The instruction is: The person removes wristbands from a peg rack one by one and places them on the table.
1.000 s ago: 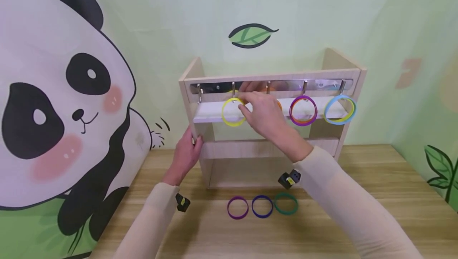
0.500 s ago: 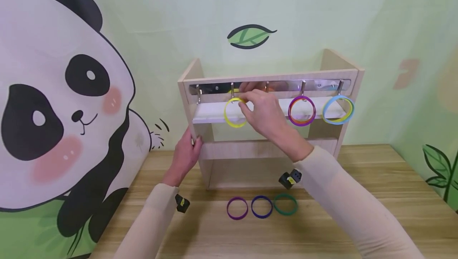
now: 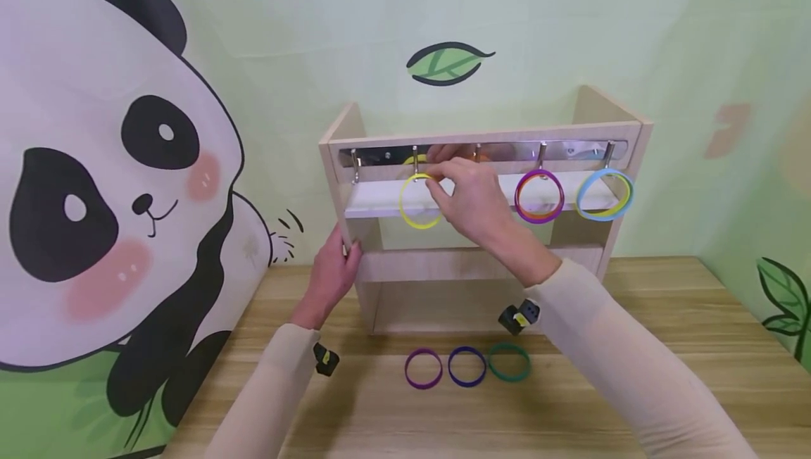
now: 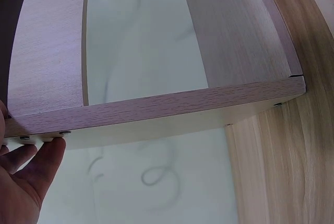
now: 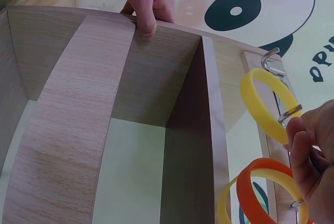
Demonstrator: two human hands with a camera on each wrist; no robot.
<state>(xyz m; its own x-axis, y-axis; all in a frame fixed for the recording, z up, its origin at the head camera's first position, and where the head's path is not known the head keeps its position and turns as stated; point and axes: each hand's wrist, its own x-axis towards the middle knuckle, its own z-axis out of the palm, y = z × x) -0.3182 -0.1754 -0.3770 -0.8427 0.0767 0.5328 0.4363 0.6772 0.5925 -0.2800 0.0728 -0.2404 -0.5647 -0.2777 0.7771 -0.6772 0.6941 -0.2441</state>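
My right hand (image 3: 475, 198) pinches a yellow wristband (image 5: 251, 98) by its edge, at the second hook (image 3: 415, 156) from the left. In the right wrist view that hook's tip (image 5: 290, 113) passes through the band. My left hand (image 3: 332, 269) grips the left side panel of the wooden shelf unit (image 3: 478, 264), thumb in front and fingers on the outer face (image 4: 47, 166). An orange wristband (image 5: 246, 198) and a yellow one hang from the middle hook, mostly hidden behind my right hand in the head view.
Purple (image 3: 517, 198) and light blue (image 3: 579, 198) wristbands hang on the right-hand hooks, each with another band behind. The leftmost hook (image 3: 355, 167) is bare. Purple (image 3: 407, 371), blue (image 3: 450, 369) and green (image 3: 509, 379) wristbands lie on the table (image 3: 665, 346) before the unit.
The yellow wristband, still in my right fingers, has shifted slightly right and down against the second hook. My left hand keeps its grip on the side panel.
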